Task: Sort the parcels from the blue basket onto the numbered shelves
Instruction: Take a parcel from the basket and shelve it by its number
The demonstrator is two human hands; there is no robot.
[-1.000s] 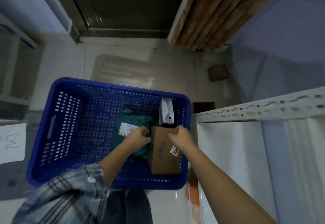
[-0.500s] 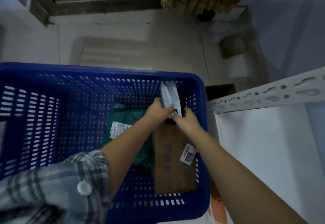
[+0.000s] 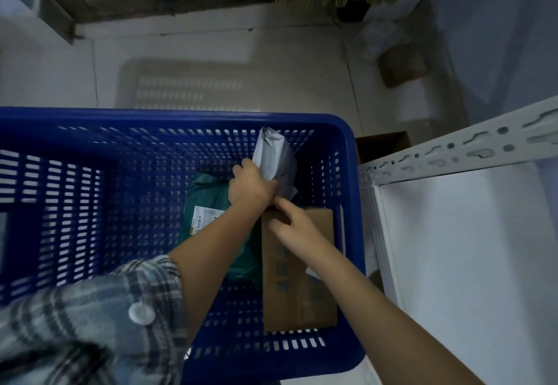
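The blue basket (image 3: 90,191) stands on the floor. Inside it lies a green parcel (image 3: 208,191). The left hand (image 3: 249,186) grasps a white parcel (image 3: 273,158), lifted upright. The right hand (image 3: 290,221) rests on a cardboard box (image 3: 299,294); whether it grips, I cannot tell. A white shelf (image 3: 453,152) stands beside the basket.

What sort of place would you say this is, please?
Probably a small parcel storeroom: a blue basket holding labelled parcels such as a cardboard box, beside white slotted metal shelving on a tiled floor.
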